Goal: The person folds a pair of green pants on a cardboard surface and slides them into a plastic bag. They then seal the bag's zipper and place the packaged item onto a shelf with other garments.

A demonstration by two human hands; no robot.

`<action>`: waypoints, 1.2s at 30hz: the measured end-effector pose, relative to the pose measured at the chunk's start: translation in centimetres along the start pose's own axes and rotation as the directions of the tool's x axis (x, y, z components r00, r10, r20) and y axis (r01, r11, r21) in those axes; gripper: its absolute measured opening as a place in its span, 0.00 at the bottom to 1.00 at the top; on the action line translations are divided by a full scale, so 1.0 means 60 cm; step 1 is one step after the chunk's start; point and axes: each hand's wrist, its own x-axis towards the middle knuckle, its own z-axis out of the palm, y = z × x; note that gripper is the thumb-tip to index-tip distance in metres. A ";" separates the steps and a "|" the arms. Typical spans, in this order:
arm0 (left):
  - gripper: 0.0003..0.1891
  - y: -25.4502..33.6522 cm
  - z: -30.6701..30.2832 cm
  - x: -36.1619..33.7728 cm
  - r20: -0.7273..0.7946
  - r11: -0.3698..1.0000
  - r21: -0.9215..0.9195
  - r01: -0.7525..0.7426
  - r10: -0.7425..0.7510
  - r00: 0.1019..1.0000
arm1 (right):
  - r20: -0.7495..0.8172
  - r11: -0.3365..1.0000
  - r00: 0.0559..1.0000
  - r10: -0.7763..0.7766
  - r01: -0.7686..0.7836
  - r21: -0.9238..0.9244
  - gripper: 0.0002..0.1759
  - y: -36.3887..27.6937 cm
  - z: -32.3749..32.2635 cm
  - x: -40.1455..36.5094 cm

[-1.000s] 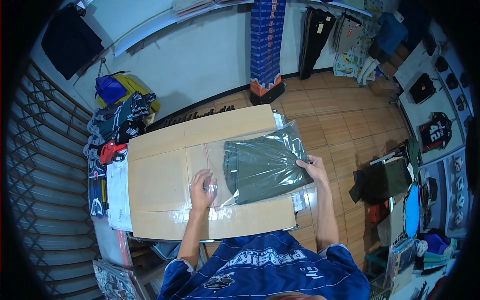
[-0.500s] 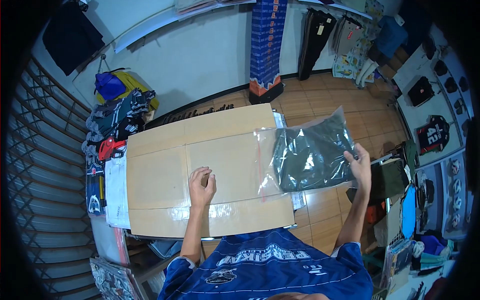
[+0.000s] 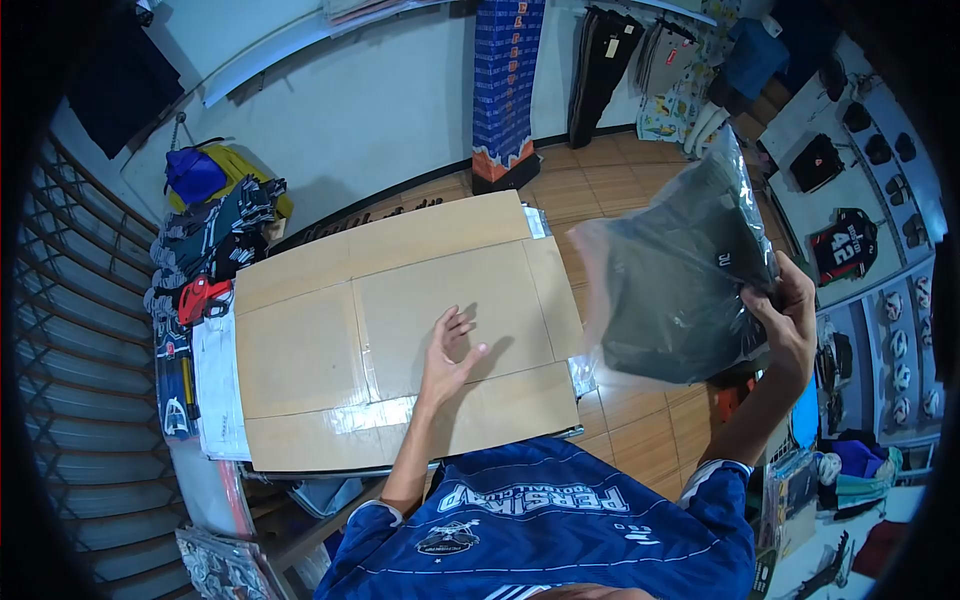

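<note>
Clear bag [image 3: 605, 335] w/ dark green garment [image 3: 680, 275] inside is held up at R of scene, just past R edge of cardboard sheet [image 3: 300, 350], above tiled floor [image 3: 650, 430]. Its R end is grasped by right hand [image 3: 782, 318], thumb on the near face, fingers mostly hidden behind. Nothing is held by left hand [image 3: 455, 352]; its fingers are loosely curled, thumb spread, over R half of the sheet; whether cardboard is touched can't be told. Step in hand is judged to be moving the packed pc. by one hand, clear of the work surface. For the next move a firm pinch on the bag's R end is prob. needed, as the L end hangs unsupported & contents could slump that way; L hand is free if support is wanted. Whether L end is sealed can't be made out (blurred). At far L of the sheet, folded clothes [image 3: 215, 235] are piled, w/ a red item [image 3: 203, 299] nearer & white sheeting [image 3: 218, 385] nearer again, along the cardboard's L edge. Blue jersey [image 3: 560, 515] is worn, at near side.
</note>
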 end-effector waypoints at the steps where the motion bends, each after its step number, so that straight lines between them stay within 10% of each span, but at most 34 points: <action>1: 0.45 0.002 0.008 -0.003 0.025 0.994 -0.110 0.007 -0.004 1.000 | 0.027 1.000 0.999 -0.026 0.025 0.013 0.15 -0.006 0.003 0.003; 5: 0.46 -0.007 0.010 -0.016 0.082 0.865 -0.491 0.104 -0.073 0.994 | -0.077 0.984 0.988 -0.137 0.144 0.102 0.22 0.020 0.064 0.025; 7: 0.40 -0.002 0.005 -0.036 0.017 0.790 -0.601 0.119 -0.137 0.990 | 0.326 0.998 0.945 -0.007 -0.013 0.059 0.19 0.025 0.074 0.082; 12: 0.12 -0.018 -0.034 -0.099 -0.422 0.916 -0.400 0.038 -0.220 0.879 | 0.487 0.985 0.873 -0.002 0.086 -0.149 0.17 0.158 0.238 0.181; 16: 0.12 -0.042 -0.061 -0.169 -0.452 0.910 -0.364 0.200 -0.360 0.816 | 0.325 0.857 0.945 0.024 0.148 -0.494 0.18 0.229 0.387 0.185; 19: 0.11 -0.057 -0.082 -0.214 -0.407 0.923 -0.318 0.215 -0.338 0.849 | 0.216 0.839 0.926 -0.310 0.374 -0.395 0.20 0.258 0.461 0.164; 29: 0.08 -0.060 -0.195 -0.246 -0.322 0.879 -0.316 0.357 -0.454 0.831 | -0.137 0.975 0.973 0.187 -0.201 -0.096 0.18 0.306 0.461 -0.140; 36: 0.10 -0.021 -0.235 -0.223 -0.140 0.872 -0.126 0.473 -0.488 0.862 | 0.047 0.781 0.808 0.587 -0.581 0.229 0.12 0.343 0.458 -0.406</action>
